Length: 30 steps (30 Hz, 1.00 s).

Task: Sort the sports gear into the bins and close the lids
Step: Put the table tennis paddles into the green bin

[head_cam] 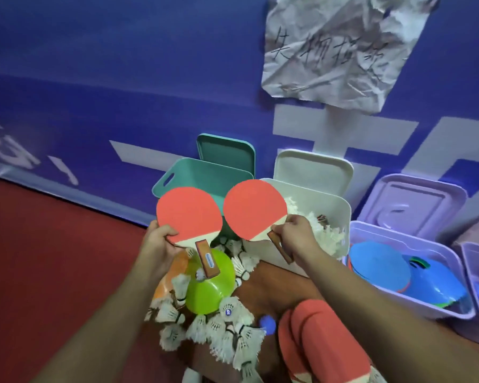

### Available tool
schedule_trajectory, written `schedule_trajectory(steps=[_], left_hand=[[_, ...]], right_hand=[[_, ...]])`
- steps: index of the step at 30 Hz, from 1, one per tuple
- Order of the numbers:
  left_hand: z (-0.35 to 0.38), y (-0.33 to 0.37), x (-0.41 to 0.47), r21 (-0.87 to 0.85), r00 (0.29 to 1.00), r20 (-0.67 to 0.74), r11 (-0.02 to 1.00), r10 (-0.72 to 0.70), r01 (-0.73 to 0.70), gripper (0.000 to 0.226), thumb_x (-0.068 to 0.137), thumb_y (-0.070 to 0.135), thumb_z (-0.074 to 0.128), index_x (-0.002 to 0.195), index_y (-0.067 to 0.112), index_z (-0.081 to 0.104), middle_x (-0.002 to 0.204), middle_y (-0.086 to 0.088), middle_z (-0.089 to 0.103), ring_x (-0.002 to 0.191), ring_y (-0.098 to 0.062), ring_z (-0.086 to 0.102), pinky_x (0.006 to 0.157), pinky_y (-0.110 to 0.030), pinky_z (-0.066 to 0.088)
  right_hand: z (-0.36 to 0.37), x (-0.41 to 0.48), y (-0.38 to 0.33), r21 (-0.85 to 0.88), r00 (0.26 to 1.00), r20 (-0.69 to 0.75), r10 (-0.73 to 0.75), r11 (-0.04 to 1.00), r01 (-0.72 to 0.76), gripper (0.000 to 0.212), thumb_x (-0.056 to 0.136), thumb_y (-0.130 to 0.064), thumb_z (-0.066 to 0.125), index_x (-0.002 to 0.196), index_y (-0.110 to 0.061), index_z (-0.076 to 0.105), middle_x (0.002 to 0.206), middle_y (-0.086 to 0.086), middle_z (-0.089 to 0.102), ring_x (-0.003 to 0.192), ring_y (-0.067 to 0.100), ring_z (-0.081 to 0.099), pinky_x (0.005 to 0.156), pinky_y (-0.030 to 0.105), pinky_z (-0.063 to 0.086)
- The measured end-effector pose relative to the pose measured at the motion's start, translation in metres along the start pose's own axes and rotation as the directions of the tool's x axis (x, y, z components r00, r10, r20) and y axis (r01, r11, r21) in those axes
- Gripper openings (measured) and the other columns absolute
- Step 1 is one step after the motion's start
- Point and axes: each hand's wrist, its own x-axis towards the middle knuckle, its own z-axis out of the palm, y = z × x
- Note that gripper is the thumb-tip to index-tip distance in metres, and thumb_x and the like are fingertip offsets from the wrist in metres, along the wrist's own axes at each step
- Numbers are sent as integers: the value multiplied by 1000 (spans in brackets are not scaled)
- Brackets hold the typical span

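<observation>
Left hand (161, 244), fingers gripping first red paddle (188, 214); right hand (293, 236), fingers holding second red paddle (255, 208); one green cone (208, 291) beneath.

Dim even indoor light, soft overall blur, wide-angle bending at edges, faint shadows

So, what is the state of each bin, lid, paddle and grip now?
Teal bin, open.
Teal lid, off, standing behind it.
White bin, open, holds shuttlecocks.
White lid, off, standing behind it.
Purple bin, open, holds blue discs.
Purple lid, off, standing behind it.
Left paddle, held at its blade edge by left grip.
Right paddle, held near its handle by right grip.
</observation>
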Motion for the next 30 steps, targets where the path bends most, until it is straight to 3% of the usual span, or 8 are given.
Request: schedule_trajectory(steps=[3,6,9,14,19,22,27,30], left_hand=[[-20,25,55,3,1000,24,1000,4,-4,35,79,-10,35,100,15,44,107,-18,56,81,-34,62,67,-48,47],[-34,47,114,-28,999,41,999,-18,19,41,80,-7,36,105,21,53,112,-10,62,99,-29,61,85,-55,48],[-44,68,170,-27,999,30,999,-40,41,36,81,-2,39,103,23,54,107,-5,63,97,-25,61,85,-51,49],[-61,87,246,106,998,5,992,-67,66,39,63,14,52,99,28,57,104,-1,62,99,-25,57,75,-45,49],[-70,80,286,77,996,14,993,-88,87,31,80,1,47,95,26,56,105,0,59,99,-22,57,75,-45,52],[-72,72,299,72,995,18,993,-99,98,32,82,-4,45,96,23,55,102,-1,61,98,-22,58,74,-45,55],[-63,71,305,95,993,81,992,-89,81,38,71,1,55,102,23,54,105,-4,61,97,-25,59,81,-52,50],[-49,68,303,92,988,103,990,-114,104,48,66,-1,55,110,19,50,106,-6,60,101,-27,59,84,-59,49]], right_hand=[[51,35,-23,-46,1000,-8,-3,999,3,16,84,5,58,72,-5,55,49,9,59,40,18,52,42,20,37],[97,74,-42,-50,996,-90,-6,999,2,16,78,1,65,75,-12,56,59,12,66,59,27,67,61,40,56],[140,116,-55,-43,991,-127,35,998,-41,21,75,3,63,79,-14,53,64,15,64,64,34,66,71,53,56],[196,188,-52,-246,991,-129,20,968,-51,5,66,-9,60,70,-9,57,54,8,63,50,27,60,47,39,50],[236,258,-23,-386,990,-88,110,913,-135,21,63,-22,57,66,-2,63,60,12,67,57,26,66,53,37,56],[249,273,-10,-486,984,-38,174,857,-170,29,52,-24,62,69,-1,63,66,14,68,67,30,71,62,48,60],[256,259,-19,-625,986,0,169,769,-132,28,76,-18,69,101,-6,65,88,15,72,80,28,70,70,35,58],[258,246,-30,-461,996,-24,90,883,-90,32,93,-31,59,108,-3,66,104,20,71,89,29,68,68,32,51]])
